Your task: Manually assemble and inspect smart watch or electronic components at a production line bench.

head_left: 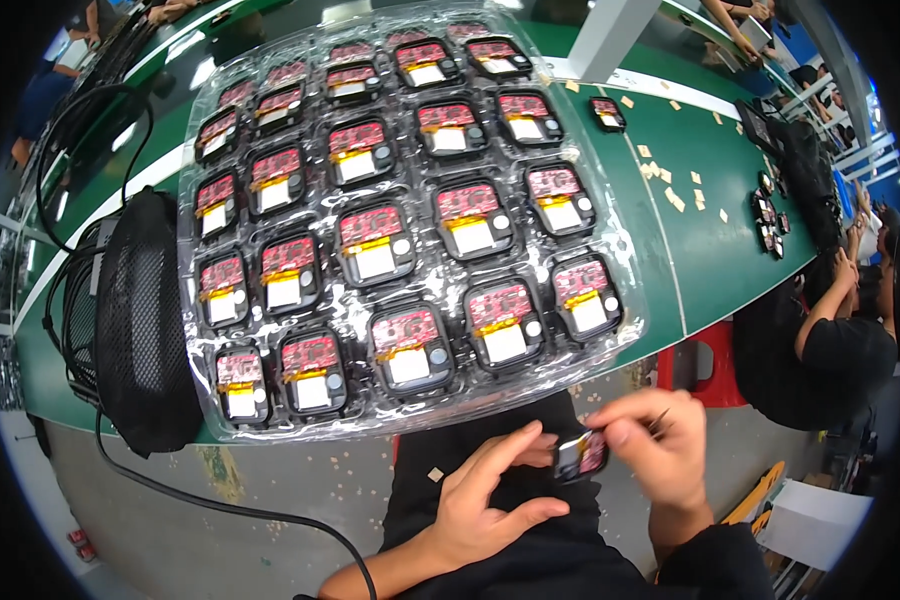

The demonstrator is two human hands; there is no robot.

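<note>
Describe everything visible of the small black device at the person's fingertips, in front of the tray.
The device is small, with a dark, rounded casing that looks like plastic. One side shows reddish circuitry, the other a shiny, dark grey area; finer parts are too small to make out. It is tilted, held off the table on the near side of the clear tray. The right hand grips its upper right corner; the left hand is at its left, contact unclear.
</note>
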